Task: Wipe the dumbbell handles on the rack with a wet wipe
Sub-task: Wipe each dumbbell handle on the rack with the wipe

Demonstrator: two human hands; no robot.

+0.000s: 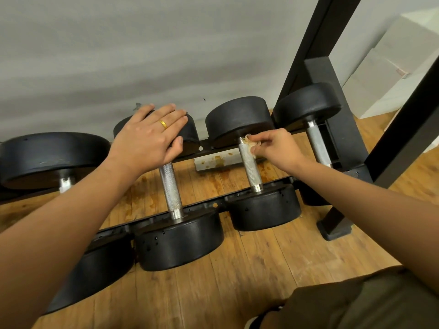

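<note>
A crumpled, brown-stained wet wipe [250,143] is pinched by the right hand [276,148] and pressed against the far end of the knurled silver steel handle [250,165] of a black round-headed dumbbell [240,117]. The far head of the neighbouring black dumbbell [193,134] is covered by the flat left hand [152,135], on which a gold ring [163,124] is worn. Both dumbbells are borne on a black metal rack [218,203] over a stained wooden plank floor [237,269].
</note>
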